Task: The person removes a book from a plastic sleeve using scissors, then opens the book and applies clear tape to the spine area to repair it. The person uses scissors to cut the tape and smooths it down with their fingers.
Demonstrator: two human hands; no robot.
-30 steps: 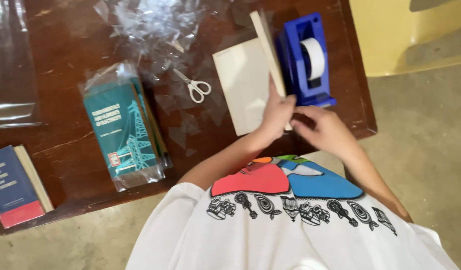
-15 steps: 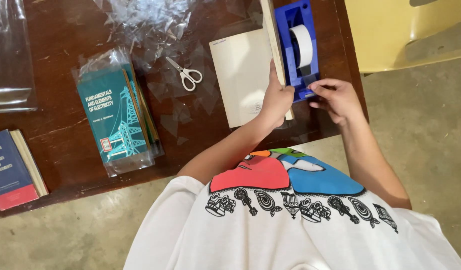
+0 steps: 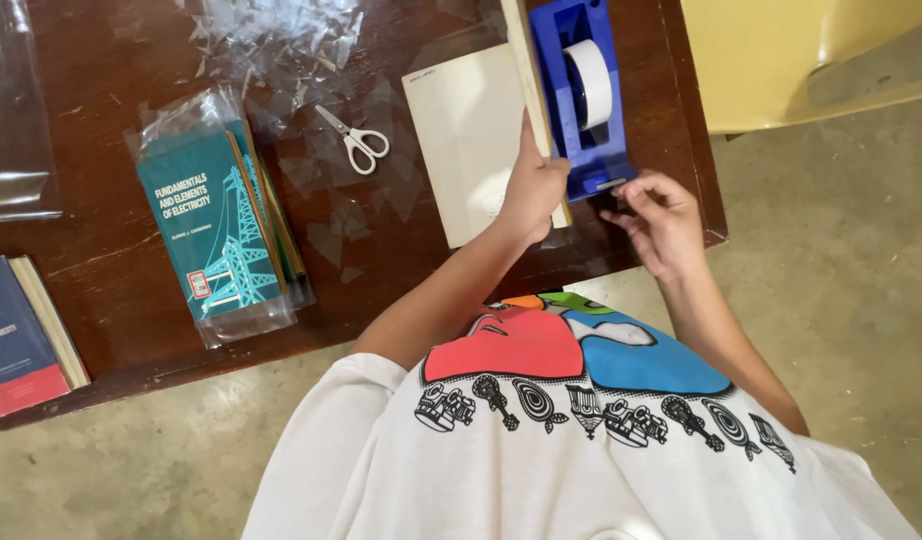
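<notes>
My left hand [image 3: 533, 190] grips the lower edge of an upright book [image 3: 526, 70] whose cream inside cover [image 3: 466, 140] lies open flat on the dark wooden table [image 3: 111, 250]. Right beside it stands a blue tape dispenser [image 3: 581, 100] with a white roll. My right hand [image 3: 656, 220] is at the dispenser's near end, fingers pinched at the cutter, seemingly on a strip of clear tape that is too thin to make out.
White-handled scissors [image 3: 356, 140] lie left of the open cover. Clear plastic scraps [image 3: 271, 35] are scattered at the back. A teal book in plastic wrap [image 3: 221, 230] and a blue-and-red book [image 3: 21, 335] sit at the left. A yellow chair [image 3: 811, 55] stands at the right.
My right hand has moved from beside my left hand out to the near end of the dispenser. My left hand has stayed on the book's edge. The view has shifted slightly.
</notes>
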